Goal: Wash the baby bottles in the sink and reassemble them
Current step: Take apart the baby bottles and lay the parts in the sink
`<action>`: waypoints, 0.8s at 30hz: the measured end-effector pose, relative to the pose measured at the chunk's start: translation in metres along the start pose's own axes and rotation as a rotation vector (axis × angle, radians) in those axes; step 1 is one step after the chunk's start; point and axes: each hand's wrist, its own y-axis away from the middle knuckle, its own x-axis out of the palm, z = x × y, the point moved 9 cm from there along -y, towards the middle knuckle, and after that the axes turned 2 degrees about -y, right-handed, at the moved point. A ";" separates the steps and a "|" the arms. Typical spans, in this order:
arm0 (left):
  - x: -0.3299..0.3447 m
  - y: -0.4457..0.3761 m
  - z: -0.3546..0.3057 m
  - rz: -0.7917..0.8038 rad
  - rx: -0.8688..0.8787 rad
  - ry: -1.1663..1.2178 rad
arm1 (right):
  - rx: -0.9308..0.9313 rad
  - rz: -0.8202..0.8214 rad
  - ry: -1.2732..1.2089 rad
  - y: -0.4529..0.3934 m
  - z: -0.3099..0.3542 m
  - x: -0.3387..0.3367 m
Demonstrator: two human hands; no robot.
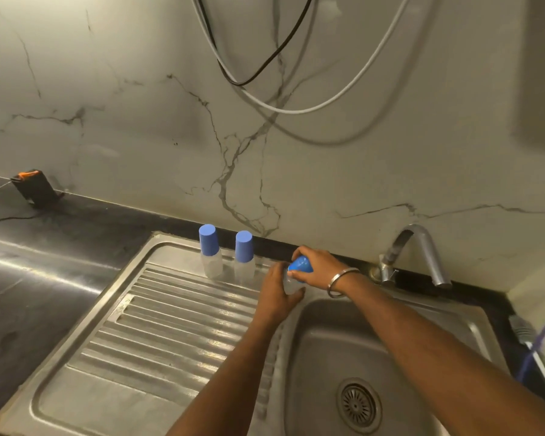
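one bottle [293,283] between both hands

Black-and-orange holder [35,187] on the dark counter [60,225] (far left), 2 cables [293,110] across the marble wall [123,105]

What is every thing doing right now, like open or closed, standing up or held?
Two bottles: capped, upright on drainboard.
Third bottle: held, tilted.
Blue cap: gripped by right hand.
Left hand: holds third bottle's body.
Tap: no water visible.
Sink: drain unplugged.
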 end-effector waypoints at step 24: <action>0.041 0.043 -0.074 0.194 0.007 0.150 | -0.211 0.144 0.110 0.091 0.007 -0.048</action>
